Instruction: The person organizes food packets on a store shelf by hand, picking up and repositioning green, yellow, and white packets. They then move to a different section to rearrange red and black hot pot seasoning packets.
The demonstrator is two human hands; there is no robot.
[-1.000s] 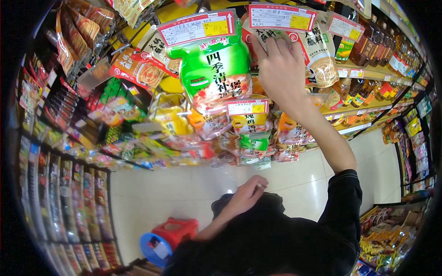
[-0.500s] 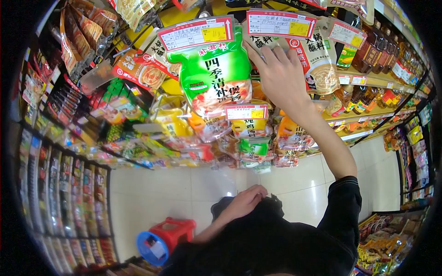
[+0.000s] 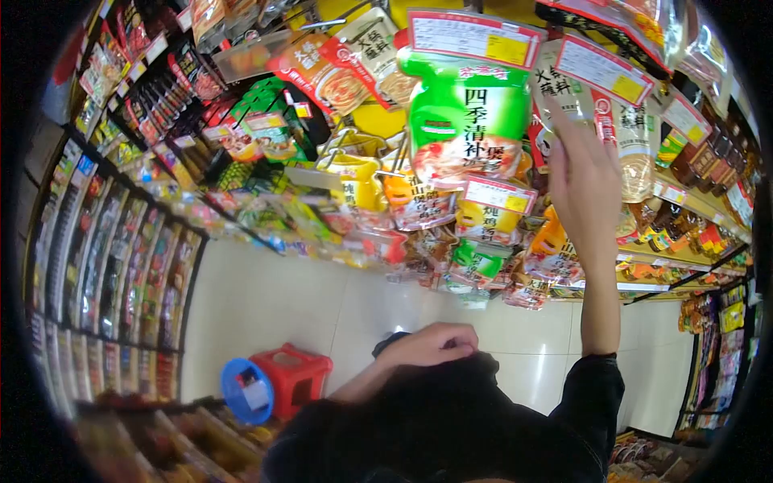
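My right hand (image 3: 586, 177) is raised to the hanging packets, fingers stretched upward and somewhat blurred. Its fingertips overlap a pale grey hotpot dipping sauce packet (image 3: 561, 88), and a similar sauce packet (image 3: 636, 153) hangs just right of it. Left of the hand, a large green and white soup mix bag (image 3: 475, 121) hangs under a price tag (image 3: 475, 36). Beneath it are a yellow chicken soup packet (image 3: 485, 221) and an orange soup packet (image 3: 419, 201). Low before my body, my left hand (image 3: 435, 344) is curled closed, with nothing visible in it.
A red stool (image 3: 294, 374) stands on the tiled floor, with a blue basin (image 3: 245, 390) beside it. Sauce bottles (image 3: 708, 165) line the shelf at right. Packed shelves (image 3: 105, 274) run down the left side.
The view has shifted, so the hanging packets sit farther right and lower. My right hand has drawn its fingers closer together near the sauce packets. My left hand stays low, curled.
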